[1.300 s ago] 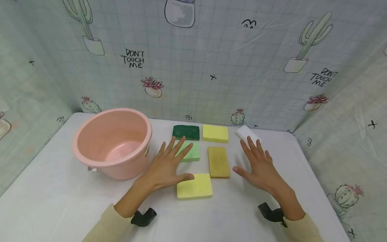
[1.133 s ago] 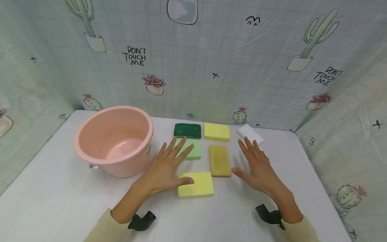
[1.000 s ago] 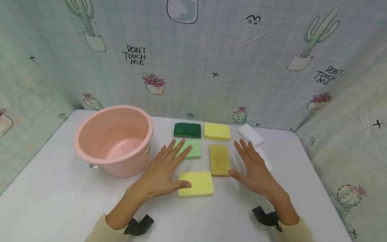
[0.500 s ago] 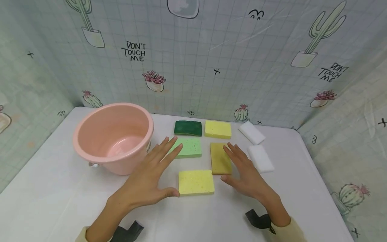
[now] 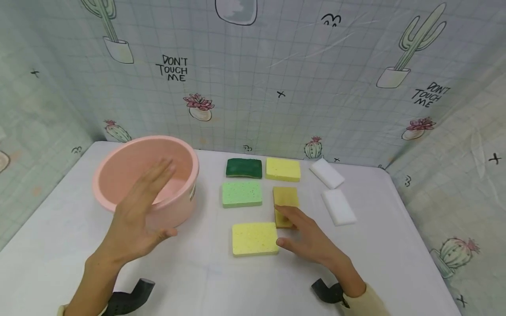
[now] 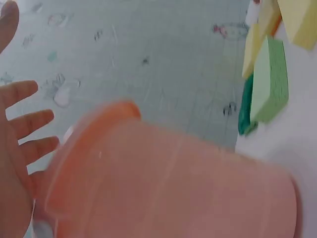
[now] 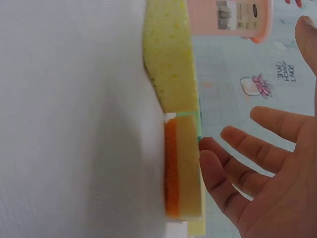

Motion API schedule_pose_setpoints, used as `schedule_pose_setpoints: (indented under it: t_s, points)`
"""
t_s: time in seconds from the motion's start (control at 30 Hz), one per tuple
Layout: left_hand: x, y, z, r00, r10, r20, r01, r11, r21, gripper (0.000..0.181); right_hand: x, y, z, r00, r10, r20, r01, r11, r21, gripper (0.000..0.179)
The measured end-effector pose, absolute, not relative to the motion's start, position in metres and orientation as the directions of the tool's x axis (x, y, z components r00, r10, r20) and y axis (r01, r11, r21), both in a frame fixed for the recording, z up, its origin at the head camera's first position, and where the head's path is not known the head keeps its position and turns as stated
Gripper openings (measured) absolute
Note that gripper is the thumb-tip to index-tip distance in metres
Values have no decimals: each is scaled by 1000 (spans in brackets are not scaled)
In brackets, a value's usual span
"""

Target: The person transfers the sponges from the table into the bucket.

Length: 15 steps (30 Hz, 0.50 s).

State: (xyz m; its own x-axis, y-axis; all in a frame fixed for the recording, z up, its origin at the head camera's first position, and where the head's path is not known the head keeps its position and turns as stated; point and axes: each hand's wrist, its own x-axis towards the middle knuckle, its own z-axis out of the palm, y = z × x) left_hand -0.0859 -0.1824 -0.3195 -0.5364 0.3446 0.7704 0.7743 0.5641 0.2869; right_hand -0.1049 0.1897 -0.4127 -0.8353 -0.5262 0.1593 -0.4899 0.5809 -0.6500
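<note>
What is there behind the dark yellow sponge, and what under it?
Behind the dark yellow sponge lies a light yellow sponge. The place underneath is covered and cannot be seen.

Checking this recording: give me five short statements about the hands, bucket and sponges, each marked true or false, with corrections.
1. In the head view, the left hand overlaps the pink bucket. True.
2. The right hand reaches into the bucket. False: it is by the mustard sponge.
3. Two white sponges lie to the right of the mustard sponge. True.
4. The dark green sponge lies nearer the person than the light green sponge. False: it lies farther away.
5. The bucket stands upright. True.
</note>
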Motion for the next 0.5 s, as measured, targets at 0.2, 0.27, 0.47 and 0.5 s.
schedule_pose_setpoints:
  t_s: [0.2,0.27,0.47,0.5]
  points:
    - [-86,-210,-316,-524,261,811,752,588,298,90,-103,184,-418,-819,-546,177,-522,581,-625,71]
    - [-87,-219,-315,-534,224,815,736,598,318,90,-103,182,-418,-807,-559,190,-540,570,-619,71]
    - [-104,-253,-329,-587,93,804,650,646,400,85,-104,174,-423,-765,-601,230,-600,536,-594,67]
    - [-106,-258,-333,-603,62,795,629,649,427,83,-104,173,-423,-762,-605,230,-603,534,-593,66]
